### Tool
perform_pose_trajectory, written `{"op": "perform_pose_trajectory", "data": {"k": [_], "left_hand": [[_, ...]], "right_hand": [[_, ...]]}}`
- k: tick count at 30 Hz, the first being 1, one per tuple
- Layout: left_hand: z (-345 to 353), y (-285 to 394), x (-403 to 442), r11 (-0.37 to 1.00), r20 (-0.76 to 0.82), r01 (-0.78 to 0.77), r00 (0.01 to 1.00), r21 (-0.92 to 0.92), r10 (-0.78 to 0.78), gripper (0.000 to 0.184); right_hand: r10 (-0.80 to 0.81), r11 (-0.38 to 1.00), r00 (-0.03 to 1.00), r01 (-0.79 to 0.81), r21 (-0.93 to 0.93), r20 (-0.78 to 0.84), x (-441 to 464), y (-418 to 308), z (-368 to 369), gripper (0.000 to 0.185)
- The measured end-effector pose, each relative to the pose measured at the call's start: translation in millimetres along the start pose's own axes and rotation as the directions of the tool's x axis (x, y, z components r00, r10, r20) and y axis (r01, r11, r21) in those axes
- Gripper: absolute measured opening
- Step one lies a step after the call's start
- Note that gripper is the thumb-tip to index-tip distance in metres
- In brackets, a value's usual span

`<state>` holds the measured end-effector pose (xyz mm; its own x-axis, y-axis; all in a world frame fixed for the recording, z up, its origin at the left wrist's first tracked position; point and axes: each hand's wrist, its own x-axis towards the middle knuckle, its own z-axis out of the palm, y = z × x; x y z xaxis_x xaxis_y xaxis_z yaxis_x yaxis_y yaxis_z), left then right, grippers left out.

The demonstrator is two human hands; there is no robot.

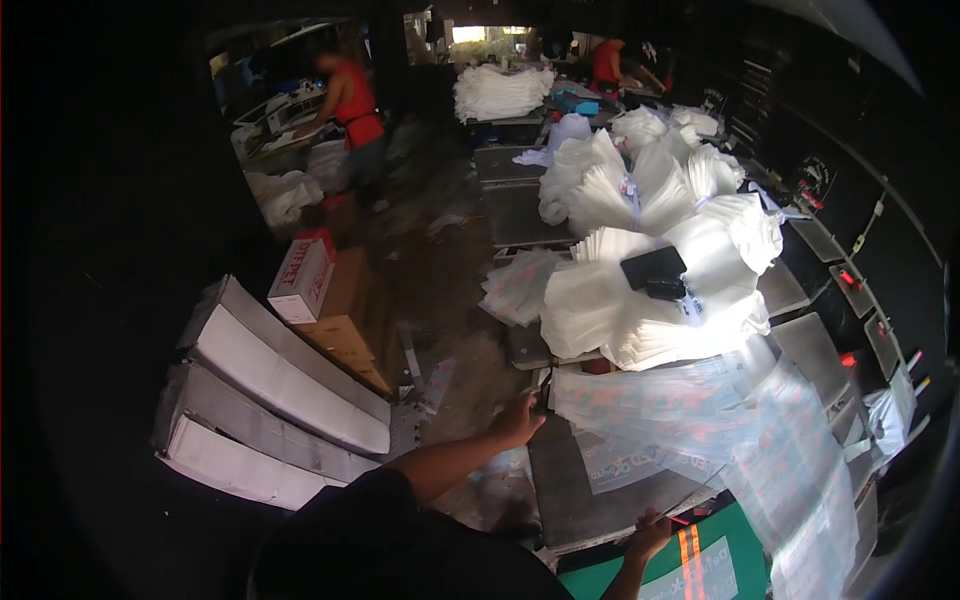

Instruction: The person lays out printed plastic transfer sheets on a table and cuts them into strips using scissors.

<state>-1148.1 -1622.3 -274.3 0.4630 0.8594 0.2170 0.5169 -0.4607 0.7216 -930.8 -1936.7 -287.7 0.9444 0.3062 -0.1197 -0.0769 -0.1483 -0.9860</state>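
Note:
My left hand is at the left edge of a dark flat platen, fingers curled; whether they hold anything is unclear. Lower right, my right hand is closed beside a green fabric piece with orange stripes. A thin line runs up from its fingers, too fine to identify. A clear printed sheet lies on the green fabric. Another printed film sheet rests on the platen. Overlapping translucent printed sheets spread behind it and down the right side.
Tied bundles of white sheets fill the long table, with a black phone-like object on top. To the left stand long white cartons, a brown box and a red-and-white box. Two people in red tops work farther back.

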Motion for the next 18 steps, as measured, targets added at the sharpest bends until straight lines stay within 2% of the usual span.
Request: {"op": "perform_pose_trajectory", "data": {"k": [2,3,4,5,6,7,8,9,11,12,13,14,15,16,17,18], "left_hand": [[-29.5,4.1,-21.7,0.995,0.28,0.069,0.959,-0.07,-0.046,0.037],[-40.0,2.1,-27.3,0.995,0.278,0.066,0.96,-0.074,-0.043,0.037],[-50.9,0.2,-30.6,0.981,0.276,-0.005,0.959,-0.196,0.06,0.032],[-63.1,-0.1,-34.2,0.946,0.263,-0.073,0.951,-0.316,0.161,0.028],[-79.1,5.7,-37.3,0.945,0.262,-0.073,0.951,-0.32,0.162,0.028],[-93.9,11.9,-41.1,0.927,0.289,0.006,0.951,-0.376,0.111,0.025],[-107.0,16.6,-49.5,0.899,0.32,0.086,0.946,-0.428,0.061,0.023],[-115.0,15.8,-62.0,0.896,0.321,0.091,0.945,-0.435,0.06,0.023],[-129.2,11.8,-84.8,0.938,0.198,-0.041,0.974,-0.345,0.115,0.034],[-136.0,8.8,-98.7,0.936,0.202,-0.039,0.972,-0.351,0.116,0.034],[-142.0,4.7,-115.3,0.938,0.357,0.078,0.933,-0.338,0.051,0.041],[-145.0,-0.6,-131.9,0.933,0.503,0.19,0.864,-0.305,-0.012,0.049],[-132.7,-19.6,-147.2,0.931,0.511,0.191,0.86,-0.31,-0.007,0.049],[-108.6,-48.7,-163.8,0.923,0.63,0.25,0.776,-0.294,-0.009,0.054],[-93.2,-65.9,-182.9,0.913,0.735,0.304,0.678,-0.271,-0.007,0.058],[-92.6,-66.2,-204.6,0.912,0.737,0.303,0.676,-0.277,-0.001,0.058]], "right_hand": [[-0.002,1.0,1.0,0.003,-0.011,0.007,-21.8,-4.5,-0.5,0.02],[0.006,1.0,1.0,-0.006,-0.021,0.019,-34.9,-5.8,1.9,0.026],[0.002,1.0,1.0,-0.001,-0.021,0.019,-44.2,-5.5,6.2,0.026],[0.034,0.999,0.999,-0.035,0.028,0.028,-50.6,-4.1,10.8,0.022],[0.067,0.995,0.997,-0.07,0.074,0.037,-60.3,-4.6,15.7,0.018],[0.064,0.995,0.997,-0.067,0.069,0.035,-71.3,-5.1,21.2,0.018],[0.077,0.996,0.991,-0.082,0.04,0.107,-82.6,-10.2,29.7,0.02],[0.092,0.995,0.98,-0.096,0.008,0.179,-95.9,-19.0,38.5,0.021],[0.08,0.996,0.973,-0.069,-0.061,0.214,-130.0,-28.8,62.4,0.027],[0.108,0.992,0.968,-0.118,0.034,0.226,-145.6,-26.9,75.4,0.027],[0.135,0.977,0.962,-0.169,0.13,0.237,-163.5,-25.8,85.5,0.027],[0.093,0.99,0.95,-0.121,0.078,0.299,-184.8,-29.9,92.6,0.029],[0.054,0.997,0.931,-0.069,0.028,0.362,-205.8,-36.0,97.8,0.03],[0.126,0.99,0.912,-0.139,0.005,0.391,-224.9,-41.8,100.7,0.033],[0.126,0.99,0.882,-0.141,0.0,0.455,-230.5,-26.7,94.6,0.03],[0.097,0.994,0.895,-0.067,-0.084,0.434,-247.0,-35.9,88.4,0.03]]}}
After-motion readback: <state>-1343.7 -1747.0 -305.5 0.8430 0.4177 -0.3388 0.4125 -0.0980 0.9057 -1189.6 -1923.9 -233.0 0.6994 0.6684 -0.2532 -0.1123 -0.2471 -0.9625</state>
